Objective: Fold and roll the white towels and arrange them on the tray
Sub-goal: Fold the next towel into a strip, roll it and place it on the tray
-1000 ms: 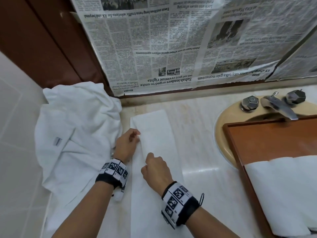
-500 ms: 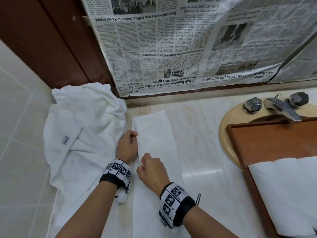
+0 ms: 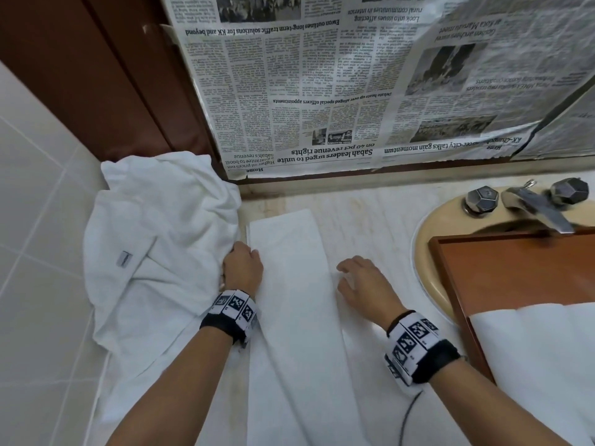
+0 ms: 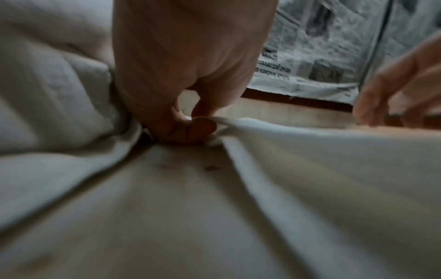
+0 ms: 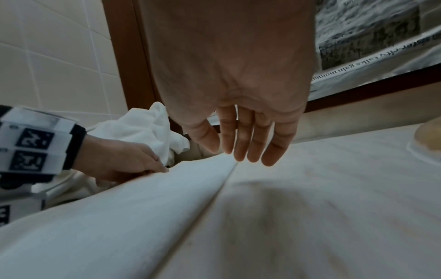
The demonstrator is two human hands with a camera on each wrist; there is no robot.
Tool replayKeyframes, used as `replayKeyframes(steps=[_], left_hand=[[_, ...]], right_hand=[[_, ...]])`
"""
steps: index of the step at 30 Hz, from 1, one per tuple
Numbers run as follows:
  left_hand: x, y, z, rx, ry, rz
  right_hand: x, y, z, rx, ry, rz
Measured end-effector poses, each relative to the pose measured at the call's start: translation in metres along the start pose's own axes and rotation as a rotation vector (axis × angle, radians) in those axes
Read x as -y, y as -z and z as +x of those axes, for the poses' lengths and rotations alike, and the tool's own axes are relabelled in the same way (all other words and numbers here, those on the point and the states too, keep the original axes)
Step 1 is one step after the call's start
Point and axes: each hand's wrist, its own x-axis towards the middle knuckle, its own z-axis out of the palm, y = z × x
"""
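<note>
A white towel folded into a long narrow strip (image 3: 289,300) lies on the marble counter (image 3: 370,226), running from near the wall toward me. My left hand (image 3: 241,265) pinches the strip's left edge between thumb and fingers (image 4: 203,126). My right hand (image 3: 357,281) hovers with straight fingers (image 5: 253,147) just off the strip's right edge, holding nothing. At the right, a wooden tray (image 3: 515,268) over the sink holds rolled white towels (image 3: 541,355).
A heap of unfolded white towels (image 3: 154,246) fills the counter's left end against the tiled wall. A beige sink (image 3: 431,226) with a metal tap (image 3: 541,210) sits at the right. Newspaper (image 3: 354,85) covers the wall behind.
My right hand let go of the strip's middle and moved right, opening over the right edge. My left hand stayed on the left edge, closing into a pinch.
</note>
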Motion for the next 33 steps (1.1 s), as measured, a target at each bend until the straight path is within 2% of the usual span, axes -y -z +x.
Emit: replayKeyframes(steps=[5,7,10,13,18,22,27,30,33], left_hand=[[0.009,-0.019,-0.006,-0.154,-0.259,0.167],[0.008,-0.024,-0.013,-0.127,-0.338,0.182],[0.012,-0.028,-0.022,0.060,-0.279,0.274],[0.021,-0.023,-0.019,0.126,-0.222,0.388],[0.009,-0.030,-0.029,0.250,-0.220,0.468],[-0.018,-0.049,-0.047,0.285,-0.256,0.481],[-0.051,-0.069,-0.038,0.314,-0.295,0.487],[-0.063,-0.073,-0.028,0.321,-0.259,0.466],[-0.062,-0.064,-0.034,0.312,-0.220,0.360]], right_hand=[[0.007,-0.008,0.013,0.021,0.118,-0.060],[0.016,-0.021,0.028,0.059,0.172,-0.129],[0.022,-0.041,0.046,0.128,0.190,-0.246],[0.012,-0.051,0.051,0.161,0.177,-0.335],[-0.015,-0.042,0.039,0.164,0.137,-0.372],[-0.045,-0.026,0.020,0.154,0.114,-0.386],[-0.079,0.005,0.026,0.193,0.078,-0.419],[-0.088,0.014,0.042,0.205,0.080,-0.397],[-0.085,0.010,0.037,0.127,0.054,-0.288]])
